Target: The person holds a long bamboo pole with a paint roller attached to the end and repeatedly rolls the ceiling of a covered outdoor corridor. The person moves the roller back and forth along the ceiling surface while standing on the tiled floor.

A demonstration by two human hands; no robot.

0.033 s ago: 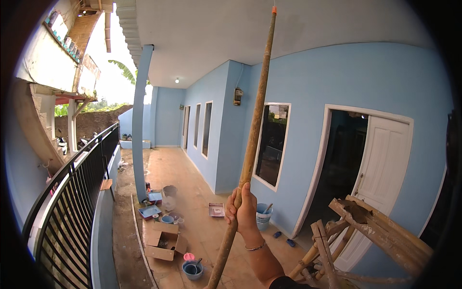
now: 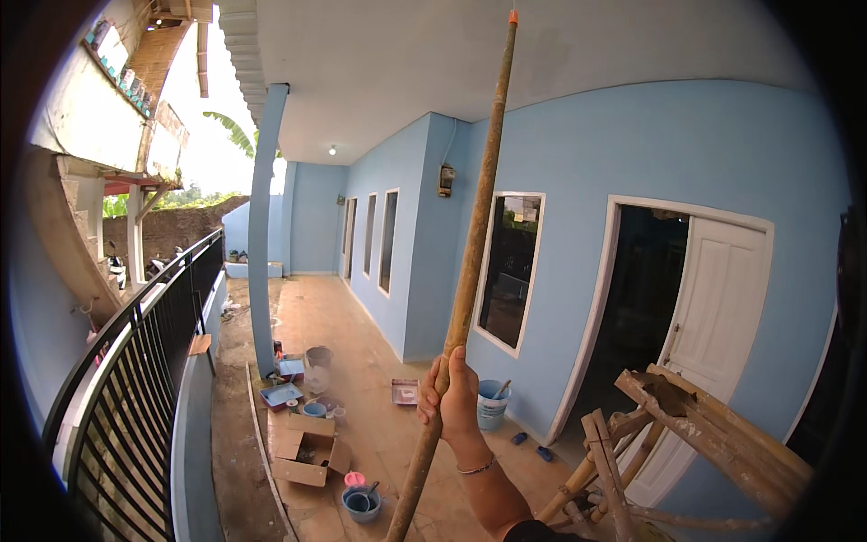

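Observation:
My right hand (image 2: 454, 397) is closed around a long bamboo pole (image 2: 486, 190), with the fingers wrapped past its left side and the thumb up along it. The pole stands steeply, leaning a little to the right at the top, and its lower end runs out of the picture at the bottom. An orange piece (image 2: 514, 16) caps the narrow upper end, in front of the white ceiling (image 2: 379, 54). What lies beyond that cap is cut off by the picture's top edge. My left hand is out of sight.
Bamboo scaffolding (image 2: 713, 434) stands close at the right, before a half-open white door (image 2: 718, 307). On the tiled floor are a blue bucket (image 2: 492, 406), paint tray (image 2: 405, 392), cardboard box (image 2: 305, 452), small tub (image 2: 362, 506) and sandals (image 2: 545, 453). A black railing (image 2: 135, 361) runs along the left.
My right hand sits very slightly lower and further left in the picture, still around the bamboo pole. Otherwise the scene looks the same.

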